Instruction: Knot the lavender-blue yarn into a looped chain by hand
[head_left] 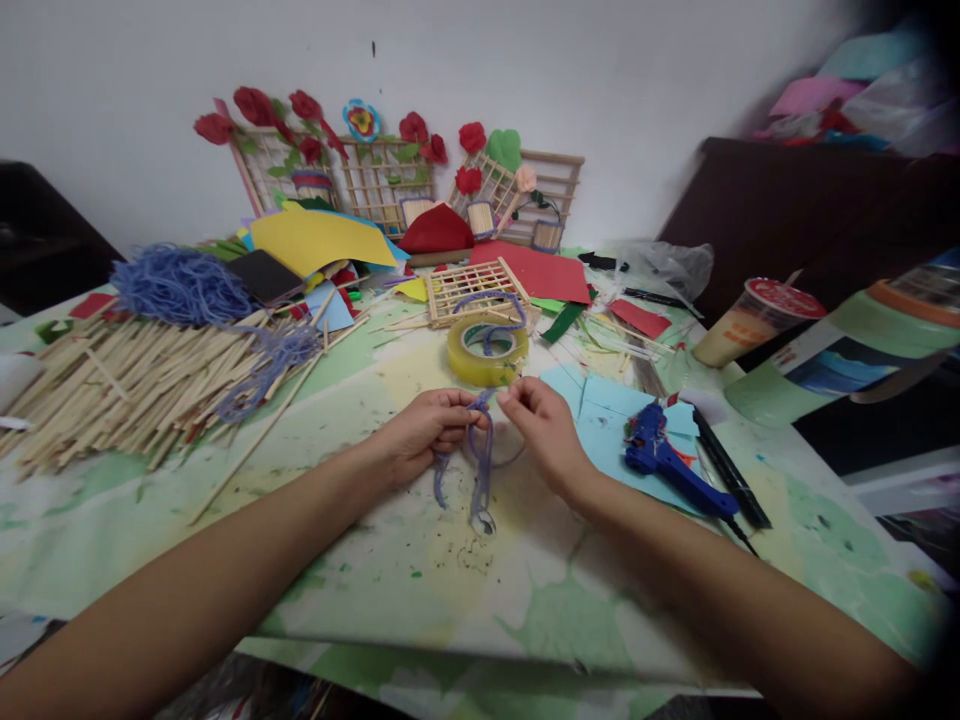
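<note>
My left hand [431, 430] pinches a length of purple yarn [482, 465] above the tablecloth, in the middle of the view. Loose ends of the strand hang below the fingers, and a ring-shaped end lies near the cloth. Close on the right, my right hand [541, 425] has thumb and fingertips pressed together at the upper end of the same yarn. Just beyond both hands stands a roll of yellowish clear tape [469, 365], with a purple strand looped over it. Behind the roll lies a small lattice of wooden sticks [457, 290].
Wooden sticks [127, 390] and a purple yarn heap [180, 285] cover the left. A blue glue gun [667, 460] rests on light-blue paper [600, 405] at right, near a drink cup [757, 320] and a large bottle [840, 350]. Red paper flowers [255, 105] and lattices line the wall.
</note>
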